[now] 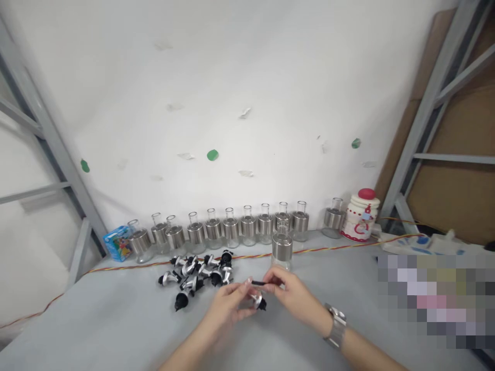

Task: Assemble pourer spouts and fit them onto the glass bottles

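Grey table (pixel 127 314), white wall (pixel 270 87): stopper in hand, near side of front bottle

Ref = front bottle (pixel 282 248), glass, steel band, upright. Silver-and-black stopper (pixel 261 303) is off the table, nearer the camera and left of ref. Left hand (pixel 231 300) has it in a finger grip. Right hand (pixel 288 288), just on the near side of ref, pinches a small black piece (pixel 258 283); can't tell if it's joined to the stopper. More stoppers (pixel 191 283) lie heaped left of ref. Bottle row (pixel 248 227) stands behind it.
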A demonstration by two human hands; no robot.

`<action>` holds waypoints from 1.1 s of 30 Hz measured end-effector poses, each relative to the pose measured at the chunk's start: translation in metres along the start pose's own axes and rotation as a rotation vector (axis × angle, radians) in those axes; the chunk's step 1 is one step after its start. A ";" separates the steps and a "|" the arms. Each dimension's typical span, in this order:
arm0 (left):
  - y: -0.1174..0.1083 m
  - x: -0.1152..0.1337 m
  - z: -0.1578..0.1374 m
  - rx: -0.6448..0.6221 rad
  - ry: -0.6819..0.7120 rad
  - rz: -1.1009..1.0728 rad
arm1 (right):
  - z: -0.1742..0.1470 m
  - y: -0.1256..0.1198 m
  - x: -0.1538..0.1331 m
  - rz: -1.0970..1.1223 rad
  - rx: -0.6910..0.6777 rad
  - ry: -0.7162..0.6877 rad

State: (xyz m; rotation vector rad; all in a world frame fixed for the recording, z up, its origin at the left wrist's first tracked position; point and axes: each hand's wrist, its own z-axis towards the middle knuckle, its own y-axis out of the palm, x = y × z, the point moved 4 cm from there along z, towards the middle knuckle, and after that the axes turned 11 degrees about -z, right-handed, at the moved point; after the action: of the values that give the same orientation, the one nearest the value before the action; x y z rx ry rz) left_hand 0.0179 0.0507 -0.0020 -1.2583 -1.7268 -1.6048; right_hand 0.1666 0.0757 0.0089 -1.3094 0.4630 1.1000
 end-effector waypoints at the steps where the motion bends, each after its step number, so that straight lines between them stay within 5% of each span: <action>1: -0.002 0.002 0.000 -0.004 0.017 0.001 | 0.002 -0.001 0.004 0.077 0.010 0.071; 12: -0.011 0.009 0.008 -0.018 0.139 0.074 | -0.013 0.029 -0.003 0.726 -0.252 0.316; 33: 0.007 0.009 -0.004 -0.197 0.210 0.175 | -0.014 0.028 -0.005 0.782 -0.160 0.309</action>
State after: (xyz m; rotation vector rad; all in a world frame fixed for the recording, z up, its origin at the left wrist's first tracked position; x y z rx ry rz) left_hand 0.0191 0.0492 0.0100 -1.2416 -1.3221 -1.7643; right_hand 0.1447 0.0579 -0.0061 -1.4863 1.2061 1.5979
